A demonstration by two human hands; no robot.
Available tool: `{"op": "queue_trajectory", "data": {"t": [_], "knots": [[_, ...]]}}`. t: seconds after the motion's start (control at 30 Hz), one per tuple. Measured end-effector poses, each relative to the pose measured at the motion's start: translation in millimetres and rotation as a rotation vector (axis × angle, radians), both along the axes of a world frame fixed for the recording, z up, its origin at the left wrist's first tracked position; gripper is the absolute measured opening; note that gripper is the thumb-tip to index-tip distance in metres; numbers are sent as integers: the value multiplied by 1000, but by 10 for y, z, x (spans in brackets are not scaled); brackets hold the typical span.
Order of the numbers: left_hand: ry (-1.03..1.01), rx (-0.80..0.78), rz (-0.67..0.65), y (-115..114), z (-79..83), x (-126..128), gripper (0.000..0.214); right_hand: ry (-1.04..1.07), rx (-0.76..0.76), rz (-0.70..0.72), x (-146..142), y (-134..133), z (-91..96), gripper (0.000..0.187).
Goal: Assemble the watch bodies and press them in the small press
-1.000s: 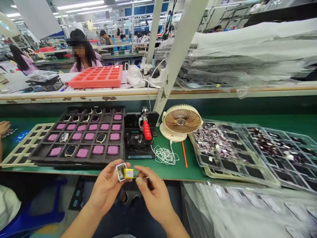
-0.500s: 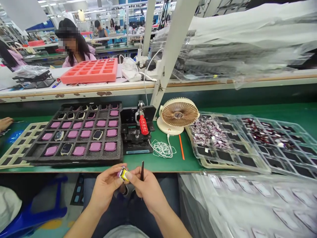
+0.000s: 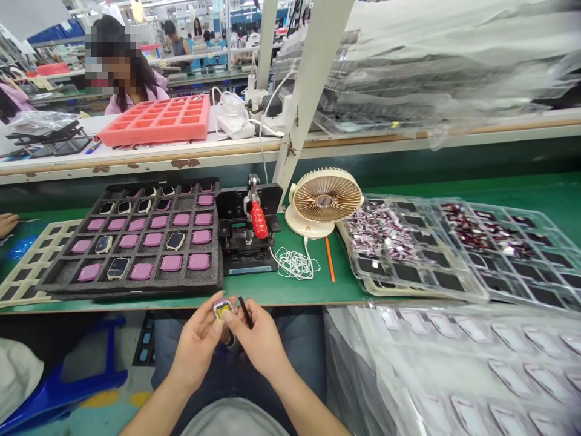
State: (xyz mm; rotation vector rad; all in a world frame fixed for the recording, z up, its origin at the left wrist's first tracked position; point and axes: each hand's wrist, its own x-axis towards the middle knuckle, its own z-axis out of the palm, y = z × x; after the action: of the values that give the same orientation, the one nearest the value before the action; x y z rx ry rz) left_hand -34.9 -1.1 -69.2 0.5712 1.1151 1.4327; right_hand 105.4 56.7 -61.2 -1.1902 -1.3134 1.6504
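My left hand [image 3: 200,339] is closed round a small silver watch case [image 3: 223,308] with a yellow battery inside it. My right hand [image 3: 256,339] presses a fingertip onto that case and grips a thin black stick [image 3: 246,311] between its fingers. Both hands are over my lap, just below the front edge of the green bench [image 3: 299,290]. Right above them lies a black foam tray [image 3: 136,242] with purple pads and several watch cases in its pockets.
A black clamp jig with a red handle [image 3: 249,233] stands beside the foam tray. To its right are a small beige fan [image 3: 324,203], a coiled white cable [image 3: 295,263], an orange pen [image 3: 330,267] and clear trays of small parts [image 3: 431,248]. Another person's hand [image 3: 6,223] shows at far left.
The yellow battery, which stuck out beside the case a second ago, now sits inside it. My right hand has closed in on the case, and the black stick has come into sight.
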Motion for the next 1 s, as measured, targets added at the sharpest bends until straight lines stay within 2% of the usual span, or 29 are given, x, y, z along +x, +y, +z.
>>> {"op": "queue_trajectory", "data": {"t": [0.07, 0.17, 0.23, 0.3, 0.37, 0.4, 0.47, 0.53, 0.67, 0.8, 0.9, 1.0], "knots": [[56, -30, 4, 3, -3, 37, 57, 66, -20, 12, 5, -17, -51, 55], [100, -58, 37, 20, -6, 72, 56, 232, -165, 44, 135, -23, -102, 51], [71, -56, 19, 33, 10, 88, 51, 324, -205, -92, 298, 19, -111, 52], [26, -49, -8, 46, 44, 105, 46, 312, -39, -347, 478, 105, -104, 53], [0, -49, -31, 54, 82, 124, 45, 111, 256, -557, 633, 213, -92, 53], [-2, -51, -41, 58, 99, 134, 45, -35, 390, -600, 692, 267, -88, 53], [18, -60, -76, 67, 125, 151, 48, -315, 561, -562, 770, 360, -89, 52], [66, -73, -118, 79, 139, 167, 52, -495, 633, -434, 811, 428, -106, 47], [195, -89, -126, 90, 156, 184, 46, -612, 646, -261, 885, 493, -172, 35], [302, -89, -138, 54, 177, 161, 39, -467, 585, -236, 970, 426, -194, 26], [320, -98, -179, 21, 206, 143, 41, -251, 582, -237, 937, 233, -118, 17], [323, -95, -229, 3, 256, 154, 41, -8, 610, -118, 800, -7, 6, 22]]}}
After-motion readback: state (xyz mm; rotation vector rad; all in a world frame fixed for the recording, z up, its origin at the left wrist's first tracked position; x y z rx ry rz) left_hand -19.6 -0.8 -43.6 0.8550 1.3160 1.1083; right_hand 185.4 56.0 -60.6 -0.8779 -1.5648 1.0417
